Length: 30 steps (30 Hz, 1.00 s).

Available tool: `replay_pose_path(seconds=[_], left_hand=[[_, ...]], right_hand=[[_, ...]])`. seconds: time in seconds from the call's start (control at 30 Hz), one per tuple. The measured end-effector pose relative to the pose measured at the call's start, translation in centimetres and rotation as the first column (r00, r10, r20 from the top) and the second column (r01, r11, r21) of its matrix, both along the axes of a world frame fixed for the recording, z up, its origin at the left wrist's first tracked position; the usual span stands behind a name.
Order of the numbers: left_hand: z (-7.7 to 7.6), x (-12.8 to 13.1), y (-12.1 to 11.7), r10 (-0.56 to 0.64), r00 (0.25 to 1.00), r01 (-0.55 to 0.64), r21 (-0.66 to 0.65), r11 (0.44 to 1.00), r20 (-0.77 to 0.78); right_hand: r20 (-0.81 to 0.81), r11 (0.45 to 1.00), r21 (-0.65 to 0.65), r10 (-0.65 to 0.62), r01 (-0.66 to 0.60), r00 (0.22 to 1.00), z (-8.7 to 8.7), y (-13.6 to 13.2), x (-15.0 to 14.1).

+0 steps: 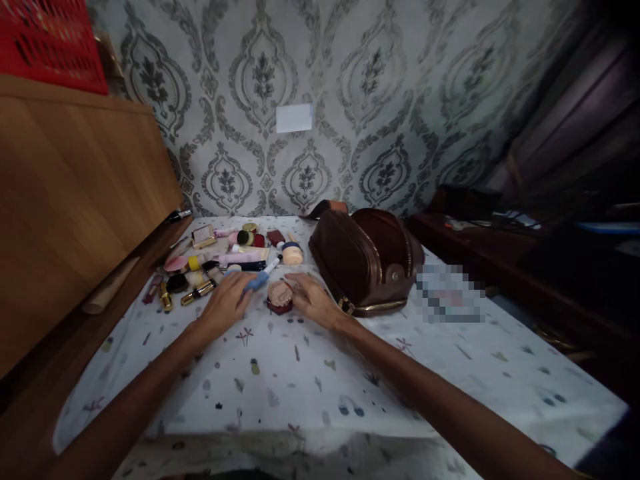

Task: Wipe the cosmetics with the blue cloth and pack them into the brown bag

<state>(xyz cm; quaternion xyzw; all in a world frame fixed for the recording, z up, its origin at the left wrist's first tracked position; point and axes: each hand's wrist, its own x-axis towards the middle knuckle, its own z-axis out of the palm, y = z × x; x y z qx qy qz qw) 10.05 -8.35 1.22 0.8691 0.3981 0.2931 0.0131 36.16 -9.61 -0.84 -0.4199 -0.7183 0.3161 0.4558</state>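
Observation:
My left hand (227, 308) is curled over a blue and white tube-like item (259, 281), its fingers closed around the blue part and the white end pointing up to the right. Between the two hands is a round powder compact (280, 297) with a beige face and a dark red base. My right hand (316, 301) is at the compact's right edge, fingers bent against it; a thin dark line by the fingertips is too blurred to name. Just beyond them stands a small beige jar (292, 253) with a dark band.
Loose cosmetics, including a pink tube (245, 257) and a gold lipstick (165, 297), lie at the left. An open brown leather bag (350, 257) stands right of my hands. Wooden furniture (75, 200) borders the left side; a patterned wall rises behind the tablecloth (300, 380).

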Motion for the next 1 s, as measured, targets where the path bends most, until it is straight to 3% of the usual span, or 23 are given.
replay_pose_path(seconds=[0.1,0.27,0.4,0.5,0.6,0.7,0.87,1.0], left_hand=[[0.4,0.1,0.9,0.144,0.985,-0.14,0.048,0.989,-0.098],[0.4,-0.9,2.0,0.174,0.979,-0.168,0.061,0.984,-0.107],[1.4,-2.0,2.7,0.236,0.959,-0.235,-0.024,0.972,0.157],[1.9,-2.7,3.6,0.318,0.87,-0.297,-0.115,0.948,0.376],[1.4,-3.0,4.0,0.342,0.82,-0.308,-0.15,0.94,0.458],[0.2,-3.1,3.9,0.347,0.802,-0.287,-0.196,0.938,0.486],[-1.0,-3.2,3.9,0.368,0.801,-0.296,-0.223,0.929,0.472],[-1.1,-2.7,3.5,0.353,0.829,-0.287,-0.213,0.934,0.433]], right_hand=[[0.068,0.989,-0.097,0.12,-0.113,0.99,0.2,-0.4,-0.4],[0.169,0.993,-0.102,0.083,-0.067,0.982,-0.5,-0.1,-0.4],[0.075,0.985,-0.142,0.112,-0.1,0.991,-0.3,1.1,-0.2],[-0.049,0.992,-0.11,-0.064,0.058,0.997,0.4,3.2,-0.5],[-0.143,0.963,-0.02,-0.269,0.269,0.952,0.7,5.7,-0.9],[-0.249,0.943,-0.022,-0.326,0.332,0.912,0.4,7.6,-1.1],[-0.284,0.954,-0.039,-0.295,0.296,0.912,-0.7,8.0,-1.1],[-0.255,0.983,-0.082,-0.18,0.165,0.95,-1.8,8.2,-2.1]])
